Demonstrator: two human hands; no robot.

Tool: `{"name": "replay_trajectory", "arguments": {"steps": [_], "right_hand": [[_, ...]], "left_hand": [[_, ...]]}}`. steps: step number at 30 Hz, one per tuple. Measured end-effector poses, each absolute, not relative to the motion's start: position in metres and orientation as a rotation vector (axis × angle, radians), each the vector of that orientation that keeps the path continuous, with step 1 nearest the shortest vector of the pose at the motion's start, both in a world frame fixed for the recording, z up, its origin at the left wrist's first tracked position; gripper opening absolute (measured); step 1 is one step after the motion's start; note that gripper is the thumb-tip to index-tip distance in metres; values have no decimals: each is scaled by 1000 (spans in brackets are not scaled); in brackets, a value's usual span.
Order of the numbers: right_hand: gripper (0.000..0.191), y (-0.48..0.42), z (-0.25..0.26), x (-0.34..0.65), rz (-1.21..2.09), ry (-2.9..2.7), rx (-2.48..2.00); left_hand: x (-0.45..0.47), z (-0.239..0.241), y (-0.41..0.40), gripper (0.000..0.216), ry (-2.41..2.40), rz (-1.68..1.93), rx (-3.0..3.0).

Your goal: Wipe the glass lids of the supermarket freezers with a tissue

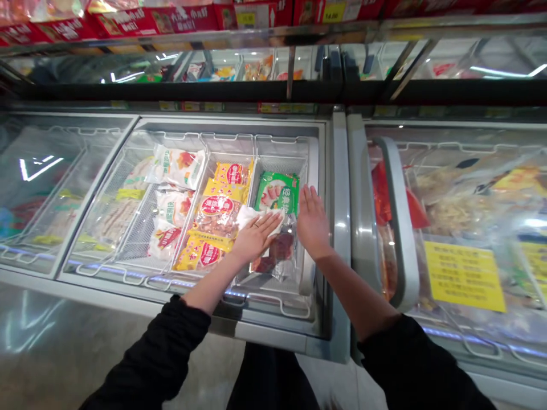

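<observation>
Under my left hand (256, 234) a crumpled white cloth (247, 214) is held against the clear sliding lid (231, 128) of a chest freezer. The fingers of that hand are stretched over the cloth and point right; one carries a ring. My right hand (314, 219) lies flat and open by the lid's grey right edge (308, 273), fingers pointing away from me. Below the lid, close to both hands, are a green package (277, 191) and a dark red packaged item (280, 250). Yellow-and-red bags (216, 205) lie to the left of them.
White bags (182, 165) fill a wire basket further left. On the right, a second freezer has a curved grey handle (395, 228) and a yellow notice (465, 276). A shelf with red boxes (158, 20) and a metal rail (256, 37) runs above the freezers.
</observation>
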State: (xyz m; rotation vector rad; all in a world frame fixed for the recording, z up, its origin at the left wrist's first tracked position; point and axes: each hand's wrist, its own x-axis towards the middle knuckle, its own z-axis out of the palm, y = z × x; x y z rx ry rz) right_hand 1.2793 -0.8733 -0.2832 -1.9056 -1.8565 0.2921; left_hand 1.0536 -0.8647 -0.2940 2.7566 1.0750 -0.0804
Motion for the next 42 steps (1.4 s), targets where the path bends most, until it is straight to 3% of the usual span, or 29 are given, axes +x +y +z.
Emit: {"name": "replay_trajectory", "arguments": {"steps": [7, 11, 18, 23, 28, 32, 37, 42], "right_hand": [[68, -869, -285, 1277, 278, -1896, -1944], [69, -868, -288, 1279, 330, -1917, -1994], [66, -874, -284, 1277, 261, -1917, -1987], [67, -874, -274, 1276, 277, -1916, -2004], [68, -874, -270, 1277, 375, -1911, -2038], [69, -870, -270, 1280, 432, -1929, -2036], [73, -869, -262, 1279, 556, -1965, -2091], [73, -919, -254, 1271, 652, -1992, -2036]], "left_hand": [[1126, -297, -763, 62, 1382, 23, 2552], [1127, -295, -793, 62, 1170, -21, 2611], [1042, -279, -874, 60, 733, -46, 2630], [1033, -281, -823, 59, 702, -22, 2575], [1094, -286, -776, 65, 1083, -51, 2515], [1112, -287, -817, 65, 1113, -127, 2518], [1072, -278, -909, 64, 861, -238, 2558], [1037, -272, -914, 65, 673, -250, 2538]]}}
